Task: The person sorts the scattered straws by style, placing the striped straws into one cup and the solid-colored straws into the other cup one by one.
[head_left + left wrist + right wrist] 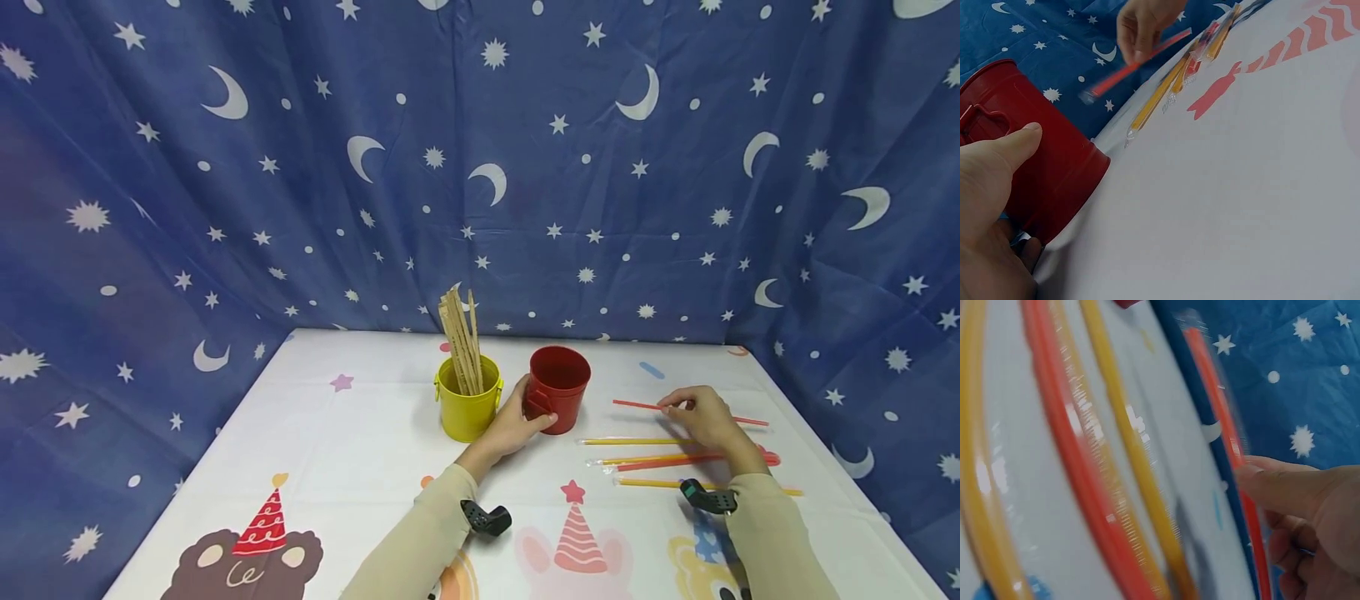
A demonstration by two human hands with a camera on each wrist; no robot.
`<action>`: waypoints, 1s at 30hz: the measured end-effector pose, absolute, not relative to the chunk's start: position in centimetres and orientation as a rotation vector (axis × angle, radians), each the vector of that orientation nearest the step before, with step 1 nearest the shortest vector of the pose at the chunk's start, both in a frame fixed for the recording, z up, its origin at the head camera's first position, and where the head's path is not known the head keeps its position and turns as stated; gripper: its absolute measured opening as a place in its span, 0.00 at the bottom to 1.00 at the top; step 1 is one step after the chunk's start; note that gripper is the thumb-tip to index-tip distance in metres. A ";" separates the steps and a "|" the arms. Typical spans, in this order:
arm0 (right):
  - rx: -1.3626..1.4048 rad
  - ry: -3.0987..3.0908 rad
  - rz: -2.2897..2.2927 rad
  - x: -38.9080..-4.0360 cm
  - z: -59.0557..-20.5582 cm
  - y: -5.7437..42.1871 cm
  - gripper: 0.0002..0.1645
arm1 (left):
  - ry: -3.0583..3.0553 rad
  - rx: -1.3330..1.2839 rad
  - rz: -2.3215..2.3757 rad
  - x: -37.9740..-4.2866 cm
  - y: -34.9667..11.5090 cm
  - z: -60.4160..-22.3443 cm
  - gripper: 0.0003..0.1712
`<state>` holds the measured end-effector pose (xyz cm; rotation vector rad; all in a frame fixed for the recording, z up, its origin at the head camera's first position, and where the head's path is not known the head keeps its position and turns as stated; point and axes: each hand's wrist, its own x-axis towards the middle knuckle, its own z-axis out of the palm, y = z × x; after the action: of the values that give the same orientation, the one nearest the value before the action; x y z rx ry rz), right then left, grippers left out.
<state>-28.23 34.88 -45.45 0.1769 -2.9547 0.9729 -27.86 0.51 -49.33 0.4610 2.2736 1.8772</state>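
My left hand (512, 428) grips the side of a small red bucket (564, 400), the thumb lying across its wall near the handle lug. In the left wrist view the red bucket (1054, 156) leans on the slanted picture, its base at the white tabletop. Between thumb and fingers, my right hand (703, 415) pinches a red straw (634, 404) in a clear wrapper, raised over the table's right side. The right wrist view shows this wrapped straw (1219, 403) running past the thumb. Below that hand lie wrapped yellow straws (630, 441) and a red straw (660, 463).
Just left of the red bucket stands a yellow bucket (467, 417) holding several thin wooden sticks (459, 337). A white cloth with party-animal prints covers the table (360, 450). Behind it hangs a blue curtain (420, 200) with moons and stars.
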 end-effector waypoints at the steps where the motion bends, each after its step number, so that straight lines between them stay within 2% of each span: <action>1: 0.179 -2.908 0.985 -28.2 -45.2 34.8 0.09 | 2.274 0.463 1.877 -27.9 0.5 -49.3 0.48; 9: 0.290 -2.464 1.121 -27.7 -42.6 33.2 0.09 | 2.287 0.481 1.867 -28.2 0.5 -49.6 0.48; 13: 0.296 -2.289 1.371 -27.0 -41.1 32.4 0.12 | 2.276 0.495 1.870 -28.2 0.5 -49.7 0.48; 17: 0.341 -2.058 1.705 -26.4 -39.8 31.6 0.08 | 2.264 0.510 1.881 -28.3 0.5 -49.8 0.49; 25: 0.496 -1.661 2.123 -25.2 -38.4 30.3 0.17 | 2.289 0.517 1.849 -28.0 0.5 -49.9 0.49; 30: 0.686 -1.413 2.340 -24.4 -37.0 29.5 0.21 | 2.291 0.501 1.848 -28.1 0.5 -49.8 0.49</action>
<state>-24.35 29.51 -37.03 0.6865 -1.4133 2.3403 -28.14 0.50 -49.76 0.5008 2.2909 1.8483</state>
